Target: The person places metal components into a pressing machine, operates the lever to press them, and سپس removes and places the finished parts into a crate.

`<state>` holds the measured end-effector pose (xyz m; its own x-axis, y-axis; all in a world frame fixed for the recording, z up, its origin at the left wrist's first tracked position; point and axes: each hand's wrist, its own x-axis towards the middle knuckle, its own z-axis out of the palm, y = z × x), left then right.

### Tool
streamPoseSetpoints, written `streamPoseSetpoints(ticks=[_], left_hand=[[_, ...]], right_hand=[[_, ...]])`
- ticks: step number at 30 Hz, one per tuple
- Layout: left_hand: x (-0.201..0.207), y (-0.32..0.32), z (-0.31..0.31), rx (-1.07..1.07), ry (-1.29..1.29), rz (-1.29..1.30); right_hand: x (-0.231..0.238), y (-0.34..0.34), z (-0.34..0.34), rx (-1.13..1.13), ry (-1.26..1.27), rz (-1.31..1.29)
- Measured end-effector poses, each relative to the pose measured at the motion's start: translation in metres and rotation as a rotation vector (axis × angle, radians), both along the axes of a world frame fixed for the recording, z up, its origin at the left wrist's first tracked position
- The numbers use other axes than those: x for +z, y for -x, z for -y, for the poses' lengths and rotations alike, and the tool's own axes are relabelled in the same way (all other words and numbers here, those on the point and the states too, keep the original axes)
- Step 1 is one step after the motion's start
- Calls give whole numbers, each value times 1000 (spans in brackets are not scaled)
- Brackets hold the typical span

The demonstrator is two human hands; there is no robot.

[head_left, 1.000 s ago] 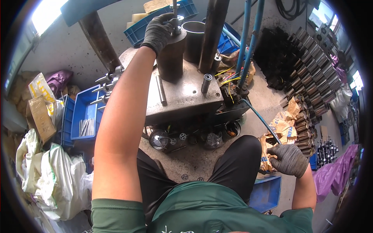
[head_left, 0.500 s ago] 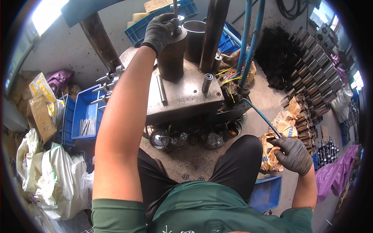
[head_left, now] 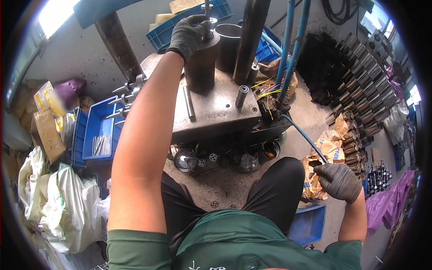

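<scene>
In a grey glove, my left hand (head_left: 186, 37) reaches up to the top of a thick dark steel cylinder (head_left: 201, 67) standing on the machine's metal table (head_left: 216, 105). Its fingers are closed around the lower part of an upright metal shaft (head_left: 207, 13) there; what lies inside the grip is mostly hidden. On the right, my gloved right hand (head_left: 339, 181) is wrapped around the end of a long blue-green lever (head_left: 306, 137) that slopes up to the machine. A loose steel rod (head_left: 189, 102) lies on the table, and a short steel tube (head_left: 242, 96) stands near its right corner.
Blue hoses (head_left: 291, 49) and coloured wires rise right of the table. Stacked metal cylinders (head_left: 366, 85) stand farther right. A blue crate (head_left: 99, 128) with thin rods sits at left, near white sacks (head_left: 67, 207). Tins (head_left: 184, 160) sit below the table. A blue bin (head_left: 308, 222) lies beside my right knee.
The view has shifted very slightly, and the scene sits a little farther right. Both hands keep their places on the shaft and the lever.
</scene>
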<state>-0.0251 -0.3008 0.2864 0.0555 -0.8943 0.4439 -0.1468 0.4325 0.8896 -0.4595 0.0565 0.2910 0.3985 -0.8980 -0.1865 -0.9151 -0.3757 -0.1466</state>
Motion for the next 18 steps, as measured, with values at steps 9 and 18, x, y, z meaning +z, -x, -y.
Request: streamPoseSetpoints(ticks=[9,18], left_hand=[[7,7,-11,117,83,183],[1,-17,6,46,116,114]], right_hand=[[30,-4,57,-10,882,318],[91,-27,198,-58,1003,413]])
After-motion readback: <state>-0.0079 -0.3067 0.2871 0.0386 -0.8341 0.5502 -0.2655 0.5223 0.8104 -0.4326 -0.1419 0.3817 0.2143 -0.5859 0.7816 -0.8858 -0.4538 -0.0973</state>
